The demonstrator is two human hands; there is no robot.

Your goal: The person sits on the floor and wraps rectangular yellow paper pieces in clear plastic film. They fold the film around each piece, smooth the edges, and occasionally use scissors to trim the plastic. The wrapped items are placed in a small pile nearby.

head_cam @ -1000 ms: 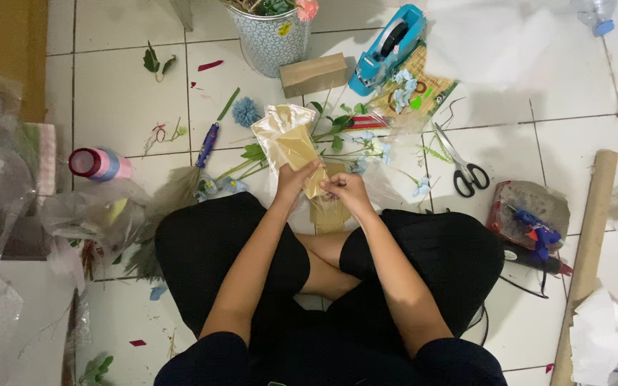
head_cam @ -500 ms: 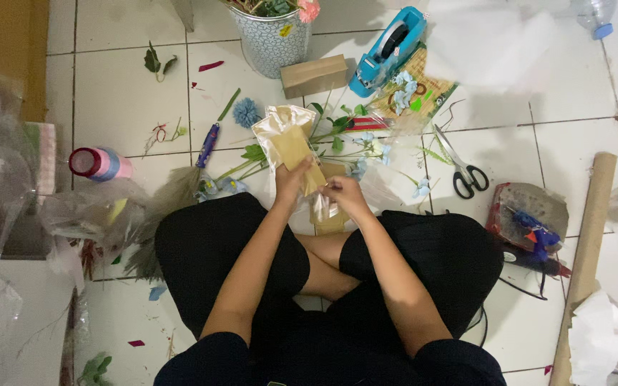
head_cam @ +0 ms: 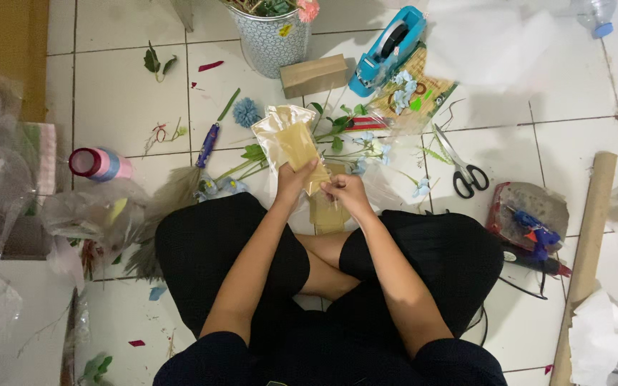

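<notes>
White floor tiles (head_cam: 130, 107) with dark grout lines fill the scene, strewn with craft supplies around a person sitting cross-legged in black clothes. Nearest, the left hand (head_cam: 293, 179) grips the lower edge of a clear cellophane sleeve holding a tan kraft card (head_cam: 291, 143), its thumb laid across the front; the sleeve stands tilted up and away over the knees. The right hand (head_cam: 345, 191) is closed in a pinch at the sleeve's lower right corner, just beside the left hand. Under both hands lies a stack of tan kraft paper pieces (head_cam: 329, 211) on the floor between the knees. Just beyond, green stems with pale blue artificial flowers (head_cam: 355, 143) lie spread on the tiles. To the right rest black-handled scissors (head_cam: 463, 171), and nearer the right knee a blue glue gun (head_cam: 534, 229) on a grey pad. A long cardboard tube (head_cam: 588, 243) lies at the far right. To the left sits a pink ribbon roll (head_cam: 98, 163). Farther off stand a small brown cardboard box (head_cam: 314, 75), a blue tape dispenser (head_cam: 388, 50) and a patterned white metal bucket (head_cam: 272, 39).
</notes>
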